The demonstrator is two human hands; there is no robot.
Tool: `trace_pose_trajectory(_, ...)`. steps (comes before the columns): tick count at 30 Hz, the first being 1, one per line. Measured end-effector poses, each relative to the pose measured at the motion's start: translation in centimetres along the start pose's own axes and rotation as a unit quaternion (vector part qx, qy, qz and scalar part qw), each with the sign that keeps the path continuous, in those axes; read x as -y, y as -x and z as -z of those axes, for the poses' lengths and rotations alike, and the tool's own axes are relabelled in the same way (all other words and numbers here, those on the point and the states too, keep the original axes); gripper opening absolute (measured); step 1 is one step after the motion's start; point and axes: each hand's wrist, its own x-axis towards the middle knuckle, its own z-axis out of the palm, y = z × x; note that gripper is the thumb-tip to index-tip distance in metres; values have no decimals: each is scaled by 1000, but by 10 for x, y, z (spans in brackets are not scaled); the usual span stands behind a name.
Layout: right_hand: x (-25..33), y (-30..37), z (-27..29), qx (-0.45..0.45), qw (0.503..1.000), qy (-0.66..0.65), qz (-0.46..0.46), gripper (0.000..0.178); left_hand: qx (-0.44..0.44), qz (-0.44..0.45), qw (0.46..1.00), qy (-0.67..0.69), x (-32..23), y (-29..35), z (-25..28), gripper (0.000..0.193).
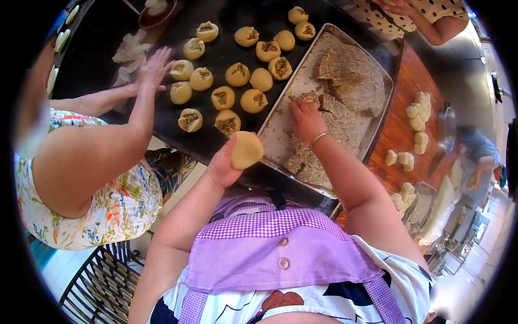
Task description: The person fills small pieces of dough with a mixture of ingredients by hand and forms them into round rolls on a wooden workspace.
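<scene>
A flat round of pale dough [247, 150] lies in my left hand [222, 163], held up at the near edge of the dark table. My right hand [307, 120] reaches into a large metal tray [276, 127] and its fingers press into the minced filling [350, 81]; the fingertips are partly hidden there. Crumbly filling covers much of the tray, in a thick far mound and a broken-up near part. Left of the tray sit several dough buns [222, 98], many with brown filling showing through an opening on top, others smooth and closed.
At the left, a co-worker in a floral top has a hand [154, 67] on the table beside a crumpled cloth [131, 51]. Dough lumps [418, 110] lie on the wooden board [402, 102] at the right. Another person's hand [398, 7] shows at the far right.
</scene>
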Motion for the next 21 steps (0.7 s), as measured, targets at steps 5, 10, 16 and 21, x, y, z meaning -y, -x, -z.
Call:
trace_pose_trajectory(5, -11, 0, 18, -85, 991, -57, -89, 63, 8, -16, 1000, -10, -3, 6, 3, 57)
trace_pose_trajectory(10, -59, -40, 29, 146, 989, 30, -24, 78, -3, -10, 1000, -1, -2, 4, 6, 57)
trace_pose_trajectory(16, -54, -72, 49, 377, 916, 117, -72, 88, 7, -1, 1000, 9, 0, -1, -1, 56)
trace_pose_trajectory(21, -43, -75, 66, 343, 926, 105, -120, 90, 3, 5, 1000, 10, -3, 0, 4, 57)
